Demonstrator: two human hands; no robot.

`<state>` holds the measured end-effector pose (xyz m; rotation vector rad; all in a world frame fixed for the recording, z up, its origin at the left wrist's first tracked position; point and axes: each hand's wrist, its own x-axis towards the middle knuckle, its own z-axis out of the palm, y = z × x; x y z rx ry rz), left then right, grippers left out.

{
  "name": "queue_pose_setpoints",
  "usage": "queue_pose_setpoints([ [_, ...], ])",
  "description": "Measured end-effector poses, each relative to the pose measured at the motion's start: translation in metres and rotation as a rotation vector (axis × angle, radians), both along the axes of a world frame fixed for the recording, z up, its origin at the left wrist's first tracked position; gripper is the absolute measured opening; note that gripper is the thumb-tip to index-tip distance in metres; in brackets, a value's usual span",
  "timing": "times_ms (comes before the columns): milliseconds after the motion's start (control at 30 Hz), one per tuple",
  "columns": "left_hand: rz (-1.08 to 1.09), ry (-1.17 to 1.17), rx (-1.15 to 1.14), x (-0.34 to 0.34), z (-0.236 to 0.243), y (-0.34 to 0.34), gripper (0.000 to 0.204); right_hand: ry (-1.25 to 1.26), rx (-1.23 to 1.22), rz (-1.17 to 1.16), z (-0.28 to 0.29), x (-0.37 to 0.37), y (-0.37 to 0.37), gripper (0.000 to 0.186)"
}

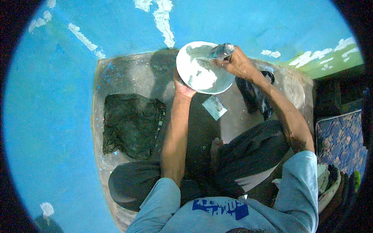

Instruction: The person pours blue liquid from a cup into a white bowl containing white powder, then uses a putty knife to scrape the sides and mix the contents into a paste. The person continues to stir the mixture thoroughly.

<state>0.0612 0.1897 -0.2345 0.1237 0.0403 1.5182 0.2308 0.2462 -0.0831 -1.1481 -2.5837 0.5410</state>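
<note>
A white bowl (213,92) with white paste (203,77) in it is held up in front of me, over the floor near the wall. My left hand (184,88) grips it from the left side and below, with most of its fingers hidden behind the bowl. At the bowl's upper right, my right hand (239,64) is closed round a tool with a thick, smeared grey handle (224,51). The tool's other end points into the bowl, and its shape there is hard to make out.
A dark cloth (132,126) lies on the floor at the left. A small pale flat piece (214,107) is below the bowl, and a black plastic bag (254,97) is under my right forearm. Blue walls (116,23) have white patches. A patterned mattress (339,138) stands at the right.
</note>
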Motion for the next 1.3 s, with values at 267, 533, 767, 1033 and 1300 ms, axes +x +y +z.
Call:
queue_pose_setpoints([
  [267, 0.115, 0.027, -0.173, 0.003, 0.007, 0.000, 0.060, 0.328, -0.336, -0.280, -0.017, -0.007, -0.010, 0.026],
  [533, 0.094, -0.091, -0.081, 0.004, -0.001, 0.006, 0.067, 0.288, -0.261, -0.191, 0.008, -0.010, -0.003, 0.031],
  [767, -0.146, -0.102, 0.022, 0.000, -0.013, -0.003, 0.064, 0.178, -0.132, 0.218, 0.006, -0.003, 0.012, 0.039],
  [1033, -0.079, -0.125, 0.009, 0.013, -0.025, -0.006, 0.063, 0.047, -0.067, 0.282, 0.003, 0.000, 0.015, 0.042],
  [1300, -0.066, -0.195, -0.100, 0.015, -0.031, 0.000, 0.064, 0.000, -0.137, 0.083, 0.011, 0.005, 0.007, 0.037],
])
